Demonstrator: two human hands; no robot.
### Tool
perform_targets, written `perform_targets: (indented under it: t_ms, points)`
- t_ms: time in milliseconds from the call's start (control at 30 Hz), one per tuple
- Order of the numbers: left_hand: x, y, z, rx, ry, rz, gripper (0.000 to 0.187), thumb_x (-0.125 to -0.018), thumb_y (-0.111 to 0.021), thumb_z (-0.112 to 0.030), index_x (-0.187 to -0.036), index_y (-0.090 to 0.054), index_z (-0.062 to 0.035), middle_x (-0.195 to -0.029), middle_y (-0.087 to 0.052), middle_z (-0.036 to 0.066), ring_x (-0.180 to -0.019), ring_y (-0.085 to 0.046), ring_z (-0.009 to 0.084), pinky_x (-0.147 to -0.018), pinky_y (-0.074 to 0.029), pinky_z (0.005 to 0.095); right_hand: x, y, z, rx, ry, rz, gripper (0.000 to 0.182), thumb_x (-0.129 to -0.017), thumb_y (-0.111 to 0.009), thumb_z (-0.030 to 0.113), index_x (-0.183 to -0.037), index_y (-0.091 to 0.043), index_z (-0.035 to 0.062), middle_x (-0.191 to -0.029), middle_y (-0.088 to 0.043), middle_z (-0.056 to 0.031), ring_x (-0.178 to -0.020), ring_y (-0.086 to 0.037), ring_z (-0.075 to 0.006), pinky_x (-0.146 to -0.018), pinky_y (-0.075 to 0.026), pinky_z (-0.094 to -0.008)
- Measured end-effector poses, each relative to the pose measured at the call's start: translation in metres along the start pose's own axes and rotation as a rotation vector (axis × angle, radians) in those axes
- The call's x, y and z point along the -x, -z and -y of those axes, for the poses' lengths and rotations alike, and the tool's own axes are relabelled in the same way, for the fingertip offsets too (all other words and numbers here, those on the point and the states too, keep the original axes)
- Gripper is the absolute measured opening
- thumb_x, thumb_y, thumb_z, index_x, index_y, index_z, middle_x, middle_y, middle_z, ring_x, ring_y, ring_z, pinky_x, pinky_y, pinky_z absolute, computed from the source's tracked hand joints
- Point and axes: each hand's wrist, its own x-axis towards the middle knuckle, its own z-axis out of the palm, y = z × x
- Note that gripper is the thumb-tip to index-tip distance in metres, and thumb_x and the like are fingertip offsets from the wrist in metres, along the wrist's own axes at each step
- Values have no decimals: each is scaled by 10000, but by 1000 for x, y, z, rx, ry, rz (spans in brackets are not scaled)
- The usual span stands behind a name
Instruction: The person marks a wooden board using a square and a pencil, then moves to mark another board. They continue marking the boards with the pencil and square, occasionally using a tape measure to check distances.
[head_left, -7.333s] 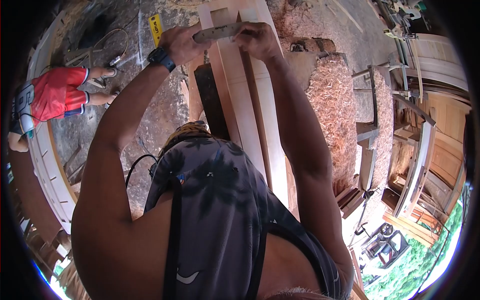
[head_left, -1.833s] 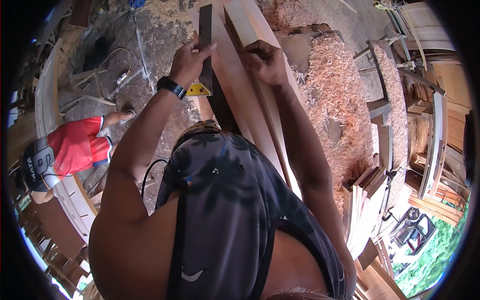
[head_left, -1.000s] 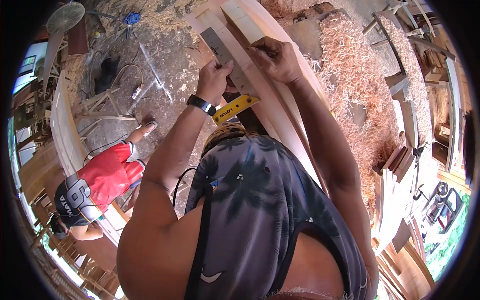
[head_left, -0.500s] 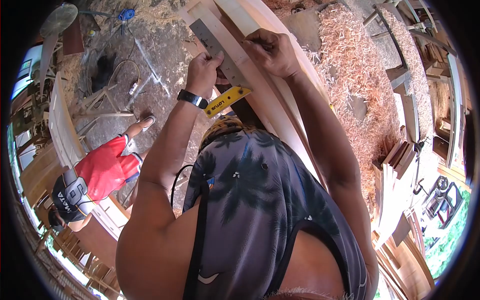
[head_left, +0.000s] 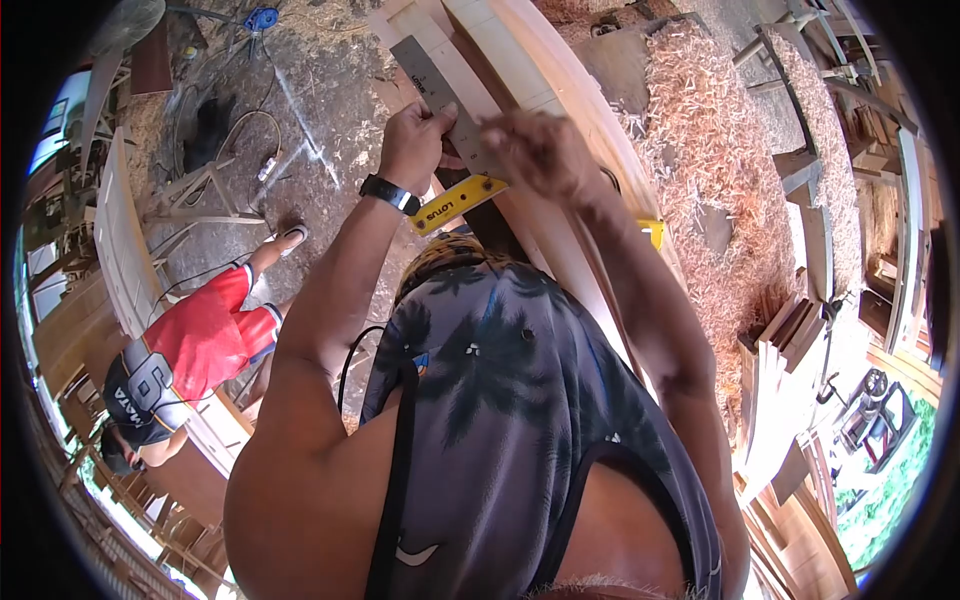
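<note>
A try square (head_left: pixel 445 120) is laid across a pale wooden board (head_left: pixel 520 60), its steel blade running toward the far left and its yellow stock (head_left: pixel 458 203) at the near end. The left hand (head_left: pixel 415 145) is curled over the blade's left edge, thumb and fingers (head_left: pixel 440 118) pinching the steel just beyond the stock. The right hand (head_left: pixel 540 150) is blurred at the blade's right edge; its finger position cannot be told. Wood shavings (head_left: pixel 700 150) are heaped to the right. A person in red shorts (head_left: pixel 205 335) is seen at the near left.
</note>
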Motion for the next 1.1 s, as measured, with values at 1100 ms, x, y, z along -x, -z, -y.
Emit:
perform_targets:
  t_ms: [1100]
  points:
    - [-1, 0, -6, 2, -11, 2, 237, -1027, -635, -248, -1053, -624, -13, -881, -712, 84, -694, -722, 154, -541, -623, 279, 49, -19, 10, 441, 371, -4, 304, -835, -733, 117, -1139, -724, 107, -1185, -731, -85, -1205, -663, -284, -1108, -476, -470]
